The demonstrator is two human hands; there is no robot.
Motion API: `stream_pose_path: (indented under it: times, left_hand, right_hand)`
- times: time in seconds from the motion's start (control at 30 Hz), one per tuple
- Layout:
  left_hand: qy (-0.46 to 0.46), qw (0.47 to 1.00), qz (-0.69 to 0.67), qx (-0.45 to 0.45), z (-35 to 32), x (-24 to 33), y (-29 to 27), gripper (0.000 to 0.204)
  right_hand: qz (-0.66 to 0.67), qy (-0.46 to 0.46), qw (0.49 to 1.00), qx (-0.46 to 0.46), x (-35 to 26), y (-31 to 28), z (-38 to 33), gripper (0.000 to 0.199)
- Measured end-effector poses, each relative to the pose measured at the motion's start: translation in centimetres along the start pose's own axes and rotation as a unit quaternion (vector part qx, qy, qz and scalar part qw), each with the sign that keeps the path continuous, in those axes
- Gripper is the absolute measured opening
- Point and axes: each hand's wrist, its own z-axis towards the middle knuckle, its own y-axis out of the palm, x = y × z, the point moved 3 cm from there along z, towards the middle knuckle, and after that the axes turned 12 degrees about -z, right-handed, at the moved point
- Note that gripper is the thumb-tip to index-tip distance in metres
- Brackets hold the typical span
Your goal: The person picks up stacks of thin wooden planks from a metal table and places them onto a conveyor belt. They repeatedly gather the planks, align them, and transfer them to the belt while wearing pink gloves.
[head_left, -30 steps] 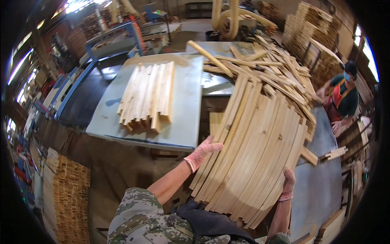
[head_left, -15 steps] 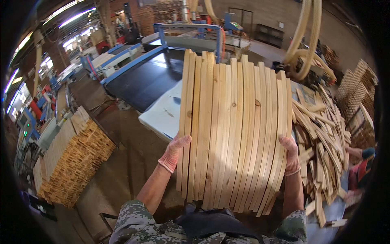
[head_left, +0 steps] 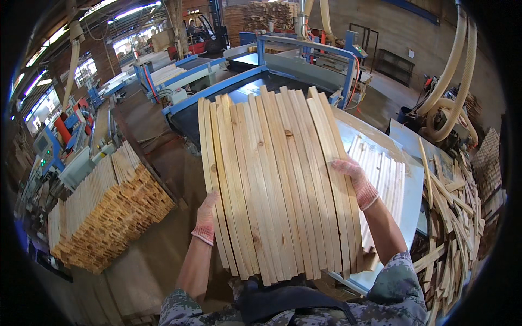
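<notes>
A row of pale wooden slats [head_left: 277, 185], laid side by side, was in the air before the person's body, between the two hands. The left hand [head_left: 205, 217], in a pinkish knitted glove, gripped its left edge; the right hand [head_left: 350, 175], gloved likewise, gripped the right edge. Beyond it, shorter-looking slats [head_left: 382, 185] lay on a pale blue table [head_left: 414, 179]. Farther right was a heap of loose wooden strips [head_left: 451, 233], and at left a dense lumber stack [head_left: 111, 217]

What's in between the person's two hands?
A row of pale wooden strips, side by side. In the head view, it fills the stretch between the left hand and the right hand, which hold its outer edges.
</notes>
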Motion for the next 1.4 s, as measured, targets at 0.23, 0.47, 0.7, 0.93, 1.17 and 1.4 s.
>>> stream_pose_path:
  times: [0.23, 0.47, 0.7, 0.93, 1.17, 1.4]
  left_hand:
    - [-0.112, 0.992, 0.041, 0.048, 11.6, 9.8, -8.0, 0.044]
    - [-0.275, 0.959, 0.073, -0.001, 27.9, 10.0, -14.3, 0.056]
    - [-0.333, 0.915, 0.223, -0.051, 43.7, 7.8, -15.4, 0.091]
    - [-0.322, 0.76, 0.544, -0.149, 59.0, 11.7, -14.0, 0.111]
    - [-0.173, 0.505, 0.846, -0.02, 69.7, 19.6, -11.1, 0.115]
    - [-0.053, 0.399, 0.915, -0.014, 77.5, 27.8, -17.4, 0.108]
  right_hand:
    - [0.021, 0.058, 0.998, 0.028, 7.1, 7.7, 13.3, 0.071]
    - [0.009, 0.124, 0.974, 0.191, 19.5, 2.0, 20.6, 0.041]
    - [0.056, 0.119, 0.941, 0.311, 22.0, 4.1, 24.8, 0.027]
    - [0.095, 0.086, 0.921, 0.369, 22.6, 6.0, 36.2, 0.027]
    - [0.125, 0.066, 0.916, 0.376, 20.8, 14.6, 52.3, 0.038]
    - [0.137, 0.063, 0.921, 0.359, 20.8, 23.4, 68.5, 0.03]
